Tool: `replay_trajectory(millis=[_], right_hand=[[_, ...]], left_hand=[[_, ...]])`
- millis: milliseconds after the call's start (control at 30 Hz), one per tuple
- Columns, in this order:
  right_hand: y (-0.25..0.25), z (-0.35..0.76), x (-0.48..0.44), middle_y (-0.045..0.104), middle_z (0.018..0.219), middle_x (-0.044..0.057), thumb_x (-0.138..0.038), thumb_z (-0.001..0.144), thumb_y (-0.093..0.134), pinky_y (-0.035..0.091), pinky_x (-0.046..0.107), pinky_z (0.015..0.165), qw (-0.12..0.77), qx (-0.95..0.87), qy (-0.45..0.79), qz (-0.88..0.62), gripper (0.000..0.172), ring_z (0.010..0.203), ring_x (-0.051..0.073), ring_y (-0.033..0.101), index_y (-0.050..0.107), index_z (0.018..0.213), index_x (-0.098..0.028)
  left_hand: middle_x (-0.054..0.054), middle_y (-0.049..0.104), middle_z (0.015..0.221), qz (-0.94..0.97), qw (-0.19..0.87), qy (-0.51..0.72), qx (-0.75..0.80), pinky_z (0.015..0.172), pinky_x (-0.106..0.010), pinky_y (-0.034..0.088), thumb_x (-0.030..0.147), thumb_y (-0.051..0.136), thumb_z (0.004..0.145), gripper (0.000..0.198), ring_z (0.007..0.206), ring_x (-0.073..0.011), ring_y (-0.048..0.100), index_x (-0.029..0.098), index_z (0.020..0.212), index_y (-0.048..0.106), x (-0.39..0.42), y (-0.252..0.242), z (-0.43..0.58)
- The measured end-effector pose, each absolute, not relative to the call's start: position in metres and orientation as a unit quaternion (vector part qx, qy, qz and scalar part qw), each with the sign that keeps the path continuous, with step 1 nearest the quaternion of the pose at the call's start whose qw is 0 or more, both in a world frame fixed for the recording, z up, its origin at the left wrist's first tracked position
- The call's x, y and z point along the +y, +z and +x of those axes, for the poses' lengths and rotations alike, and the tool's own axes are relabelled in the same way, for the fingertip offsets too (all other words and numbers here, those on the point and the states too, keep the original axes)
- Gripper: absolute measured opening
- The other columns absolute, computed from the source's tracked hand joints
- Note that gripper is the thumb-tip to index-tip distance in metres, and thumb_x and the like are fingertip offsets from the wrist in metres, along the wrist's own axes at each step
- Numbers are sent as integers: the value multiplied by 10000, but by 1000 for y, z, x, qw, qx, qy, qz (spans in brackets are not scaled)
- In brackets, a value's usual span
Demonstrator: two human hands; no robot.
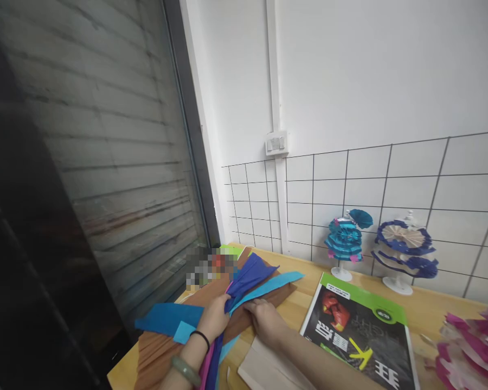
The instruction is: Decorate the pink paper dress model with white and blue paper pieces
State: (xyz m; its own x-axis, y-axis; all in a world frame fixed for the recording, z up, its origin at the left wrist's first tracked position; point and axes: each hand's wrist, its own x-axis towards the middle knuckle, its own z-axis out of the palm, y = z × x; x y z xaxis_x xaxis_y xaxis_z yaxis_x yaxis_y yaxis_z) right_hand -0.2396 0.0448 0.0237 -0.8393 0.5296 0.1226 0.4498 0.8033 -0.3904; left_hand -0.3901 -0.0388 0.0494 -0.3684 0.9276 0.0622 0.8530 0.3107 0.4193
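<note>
A loose pile of coloured paper sheets (250, 284) lies at the left end of the wooden table (423, 309): dark blue, light blue, brown and pink. My left hand (214, 318), with a black band and a green bangle on the wrist, has its fingers closed on the dark blue sheet (248, 276). My right hand (266, 319) rests on the brown paper (276, 298) beside it, fingers curled down onto the light blue strip (268, 287).
A green and black book (361, 336) lies to the right of my hands. Two folded-paper figures on white stands (345, 238) (404, 249) stand by the wire grid on the wall. Pink paper pieces (472, 346) sit at the right edge. A dark window fills the left.
</note>
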Motion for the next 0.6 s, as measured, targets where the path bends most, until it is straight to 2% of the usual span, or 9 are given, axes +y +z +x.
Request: replay_trajectory(millis=[133,333,500,600], right_hand=[[20,-239,44,623,909,106,-118,757,399,342,325,745,126,-944,148,-268,301,917,247,512,682,825,-194],[17,-240,45,629,889,75,-87,731,395,336,291,732,158,-928,141,-305,308,896,215,521,676,763,-210],[16,-238,48,632,823,77,-73,718,387,336,267,706,176,-911,141,-344,285,836,200,532,649,722,-183],[17,-237,48,631,837,59,-72,720,387,329,259,710,185,-908,139,-348,283,849,194,526,640,755,-193]], left_hand=[[-101,579,1166,529,135,241,802,938,-248,351,80,538,636,466,1083,-179,510,123,1100,545,-41,49,-405],[-100,589,1155,520,169,286,787,914,-256,382,289,575,675,443,1073,-193,521,123,1086,564,-42,42,-411],[-122,603,1115,527,146,268,793,873,-286,396,241,663,552,563,1019,-231,544,123,1092,557,-40,36,-402],[-121,628,1034,531,110,254,801,856,-322,380,207,638,567,450,985,-253,550,149,1012,599,-37,36,-394]])
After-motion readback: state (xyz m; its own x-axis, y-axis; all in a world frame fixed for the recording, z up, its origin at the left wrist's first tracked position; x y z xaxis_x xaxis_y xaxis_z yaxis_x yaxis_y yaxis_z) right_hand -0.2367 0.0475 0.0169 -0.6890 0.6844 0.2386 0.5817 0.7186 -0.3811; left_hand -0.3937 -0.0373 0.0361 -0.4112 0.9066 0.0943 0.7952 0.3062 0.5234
